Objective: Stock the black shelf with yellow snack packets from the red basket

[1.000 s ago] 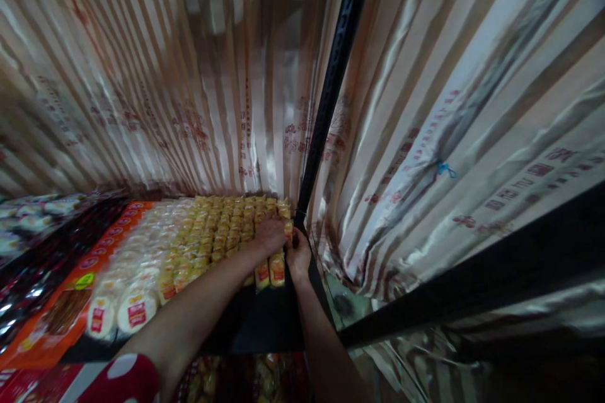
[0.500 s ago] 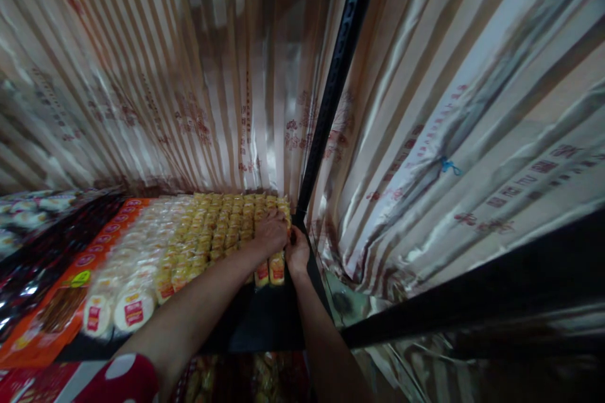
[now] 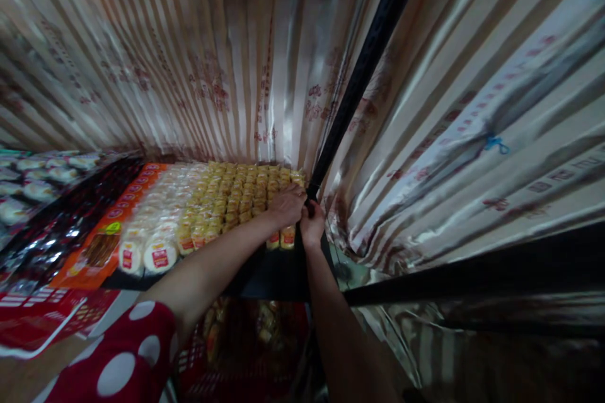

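The yellow-wrapped packets (image 3: 224, 194) stand in close parallel rows on the right part of a black shelf (image 3: 274, 277), each row running from near to far. Red-and-orange labels show at the near ends.

Left hand (image 3: 287, 206): positioned palm down over the rightmost rows, with the fingers extended right toward the shelf corner. The left arm crosses above the shelf from the near left, in a red sleeve (image 3: 127, 352) with white dots.

Right hand (image 3: 312, 225): positioned just beside the left hand, at the right edge of the shelf, near the foot of a black post (image 3: 354, 85). Its fingers are bent toward the left fingertips. Whether either set of fingers grasps a packet cannot be told; the contact area is dark and partly covered.

Adjacent stock, from the packets leftward: white round packets (image 3: 161, 257) in rows; a flat orange package (image 3: 104, 245); dark glossy packages (image 3: 61, 233); white packs (image 3: 38, 189) at the far left. A red basket (image 3: 33, 324) is located below the shelf level at the near left.

A striped curtain (image 3: 227, 75) hangs behind the shelf and along the right side, where a blue tie (image 3: 496, 143) is attached.
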`<move>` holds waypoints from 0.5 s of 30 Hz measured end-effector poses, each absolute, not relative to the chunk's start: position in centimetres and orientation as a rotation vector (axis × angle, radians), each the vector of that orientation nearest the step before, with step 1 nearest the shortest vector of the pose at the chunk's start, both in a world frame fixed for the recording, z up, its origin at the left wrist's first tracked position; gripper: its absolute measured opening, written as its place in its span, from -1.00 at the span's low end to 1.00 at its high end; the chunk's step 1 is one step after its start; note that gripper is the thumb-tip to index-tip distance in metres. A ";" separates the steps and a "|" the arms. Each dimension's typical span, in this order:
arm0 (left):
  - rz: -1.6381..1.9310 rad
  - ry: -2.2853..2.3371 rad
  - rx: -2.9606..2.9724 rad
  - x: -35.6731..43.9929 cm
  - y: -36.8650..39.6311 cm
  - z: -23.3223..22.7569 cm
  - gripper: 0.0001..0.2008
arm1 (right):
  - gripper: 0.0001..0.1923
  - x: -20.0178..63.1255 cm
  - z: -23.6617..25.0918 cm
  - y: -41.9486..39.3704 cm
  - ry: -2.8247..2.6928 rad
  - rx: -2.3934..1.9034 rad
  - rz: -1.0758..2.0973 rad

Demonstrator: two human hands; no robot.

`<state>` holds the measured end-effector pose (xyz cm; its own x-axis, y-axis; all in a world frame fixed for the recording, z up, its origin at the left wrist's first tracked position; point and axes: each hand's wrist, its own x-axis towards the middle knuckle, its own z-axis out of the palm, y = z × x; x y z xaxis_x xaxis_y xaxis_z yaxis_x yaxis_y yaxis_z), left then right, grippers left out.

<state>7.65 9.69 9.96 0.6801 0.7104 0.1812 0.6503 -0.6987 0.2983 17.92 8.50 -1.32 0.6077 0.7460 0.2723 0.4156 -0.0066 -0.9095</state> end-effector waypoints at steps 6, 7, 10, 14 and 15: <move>0.859 1.008 2.344 3.1 1.0 7.5 -0.68 | -0.62 15.5 2.5 1.9 -0.897 -1.449 0.323; 0.899 1.014 2.254 2.0 -1.1 6.6 -0.68 | -0.63 14.8 2.8 0.1 -0.883 -1.426 0.375; 0.928 1.246 1.937 -1.4 -7.1 3.1 -0.70 | -0.67 12.2 2.4 -6.0 -0.958 -1.417 0.528; 0.553 1.628 1.585 -5.0 -11.9 -2.8 -0.71 | -0.72 8.0 -1.7 -12.2 -1.158 -1.499 0.883; 0.405 1.758 1.479 -5.7 -12.3 -4.3 -0.71 | -0.72 6.8 -3.2 -13.0 -1.194 -1.509 0.984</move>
